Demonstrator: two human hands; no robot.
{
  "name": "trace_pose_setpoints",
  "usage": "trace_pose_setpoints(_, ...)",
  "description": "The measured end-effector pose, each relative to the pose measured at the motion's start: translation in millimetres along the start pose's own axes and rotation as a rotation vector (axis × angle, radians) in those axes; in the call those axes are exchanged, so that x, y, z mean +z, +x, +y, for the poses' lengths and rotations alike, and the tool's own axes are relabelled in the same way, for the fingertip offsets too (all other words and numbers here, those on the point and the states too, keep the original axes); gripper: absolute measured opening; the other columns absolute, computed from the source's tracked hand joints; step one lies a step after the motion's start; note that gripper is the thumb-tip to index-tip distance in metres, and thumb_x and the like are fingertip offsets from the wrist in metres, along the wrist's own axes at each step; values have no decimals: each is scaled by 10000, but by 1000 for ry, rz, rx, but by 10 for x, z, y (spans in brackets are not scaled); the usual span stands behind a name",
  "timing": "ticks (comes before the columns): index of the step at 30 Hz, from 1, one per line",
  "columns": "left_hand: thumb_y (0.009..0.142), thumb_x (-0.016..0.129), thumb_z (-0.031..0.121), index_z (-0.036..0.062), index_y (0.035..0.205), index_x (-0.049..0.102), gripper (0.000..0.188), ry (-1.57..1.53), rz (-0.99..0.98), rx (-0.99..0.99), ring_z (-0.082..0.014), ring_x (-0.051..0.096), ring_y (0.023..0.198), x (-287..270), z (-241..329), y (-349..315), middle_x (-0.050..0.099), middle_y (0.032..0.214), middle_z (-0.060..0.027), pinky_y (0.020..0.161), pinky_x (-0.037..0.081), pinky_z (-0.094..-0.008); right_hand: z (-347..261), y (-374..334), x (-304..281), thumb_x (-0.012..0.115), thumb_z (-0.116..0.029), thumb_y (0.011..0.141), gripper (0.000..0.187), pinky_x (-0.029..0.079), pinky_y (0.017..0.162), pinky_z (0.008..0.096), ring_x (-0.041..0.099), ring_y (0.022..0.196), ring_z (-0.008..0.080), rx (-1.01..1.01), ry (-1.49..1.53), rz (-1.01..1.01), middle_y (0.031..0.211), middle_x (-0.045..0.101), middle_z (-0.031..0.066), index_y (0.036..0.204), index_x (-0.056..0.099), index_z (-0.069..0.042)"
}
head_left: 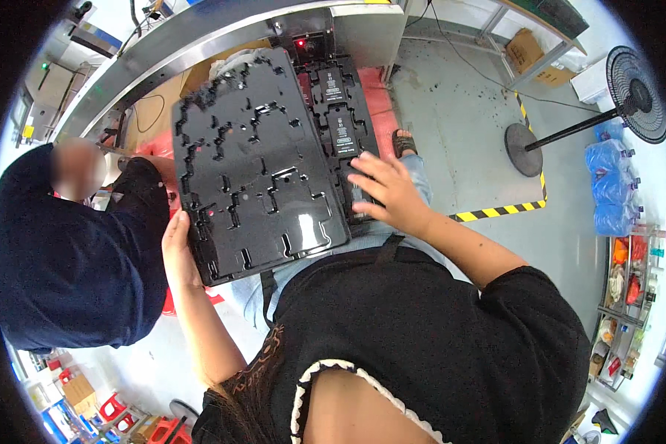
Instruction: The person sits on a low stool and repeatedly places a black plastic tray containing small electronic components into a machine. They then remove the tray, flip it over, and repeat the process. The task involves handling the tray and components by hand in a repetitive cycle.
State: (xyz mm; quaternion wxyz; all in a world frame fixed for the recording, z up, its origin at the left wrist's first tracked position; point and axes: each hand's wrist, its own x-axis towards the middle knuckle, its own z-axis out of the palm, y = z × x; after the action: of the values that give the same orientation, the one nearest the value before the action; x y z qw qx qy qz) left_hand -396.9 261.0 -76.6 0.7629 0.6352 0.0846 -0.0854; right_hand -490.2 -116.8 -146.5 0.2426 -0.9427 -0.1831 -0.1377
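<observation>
A large black plastic tray (229, 174) with moulded recesses is tilted in front of me, and no parts show in it. My left hand (177, 248) is closed on its left edge near the lower corner. Partly hidden under its right side lies a second black tray (360, 111). Flat black rectangular parts with white print, which look like phone batteries (340, 132), sit in that second tray. Over its near end, my right hand (392, 196) is open with fingers spread, holding nothing visible. Whether its fingertips touch a part I cannot tell.
A co-worker in dark blue (81, 251) sits close on my left. A metal machine frame (222, 33) with a red light crosses the far side. To the right stand a black floor fan (524, 150), blue water bottles (610, 181) and a shelf rack (621, 318). Yellow-black tape (503, 211) marks the floor.
</observation>
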Motion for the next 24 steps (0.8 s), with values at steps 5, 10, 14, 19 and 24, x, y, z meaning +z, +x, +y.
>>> trace_pose_setpoints(5,1004,526,183,-35,1239,603,330,-23,-62,-33,-171,666,963,14,-173,78,692,1115,-92,878,507,-299,-81,-27,68,737,-302,827,411,305,1089,545,424,1358,331,148,-127,124,1428,493,115,1189,658,-124)
trace_pose_setpoints(10,1006,512,180,-50,1270,579,357,77,-127,-26,-162,653,989,4,-258,219,683,1145,-95,902,492,-294,-160,-31,-45,700,-281,864,396,377,1037,503,472,1267,363,173,47,224,1357,506,181,1195,637,-74)
trace_pose_setpoints(14,1003,497,228,-21,1363,513,438,1084,-81,459,-315,514,1261,322,-628,374,571,1318,-220,1093,361,-404,4,23,-60,664,-246,906,379,386,1035,436,510,1198,363,386,243,367,1307,520,228,1203,622,-15)
trace_pose_setpoints(19,1006,433,148,-24,1443,405,470,724,-144,329,-357,418,1363,759,-971,433,461,1434,-259,1144,293,-390,262,208,283,577,-318,962,631,335,1093,432,467,1262,408,699,711,252,1338,499,270,1432,377,52)
trace_pose_setpoints(24,996,434,117,-54,1429,404,466,701,-128,284,-368,472,1322,783,-880,459,511,1381,-279,1114,338,-383,192,219,408,569,-216,960,559,344,1085,398,466,1265,321,655,702,298,1314,529,215,1440,387,6)
